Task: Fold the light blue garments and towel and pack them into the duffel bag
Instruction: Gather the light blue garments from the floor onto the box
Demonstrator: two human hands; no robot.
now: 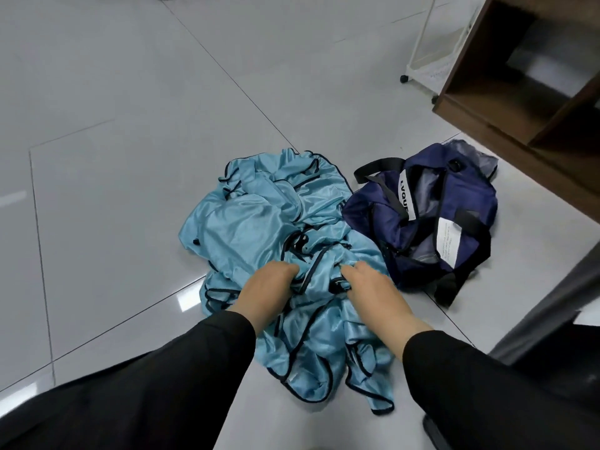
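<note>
A crumpled heap of shiny light blue garments [259, 222] with dark piping lies on the grey tiled floor in the middle of the head view. My left hand [269, 287] grips a fold of this fabric near the heap's middle, fingers curled into it. My right hand [373, 284] grips the fabric a little to the right, fingers curled round a dark-edged fold. Right beside the heap stands a navy duffel bag [422, 219], unzipped and sagging, with black straps and a white label. I cannot pick out a towel in the heap.
A dark brown wooden shelf unit [526, 102] stands at the upper right, just behind the bag. A white wire cart on castors [428, 60] is beside it. A dark grey object [552, 319] fills the right edge. Bare floor tiles [113, 157] spread to the left.
</note>
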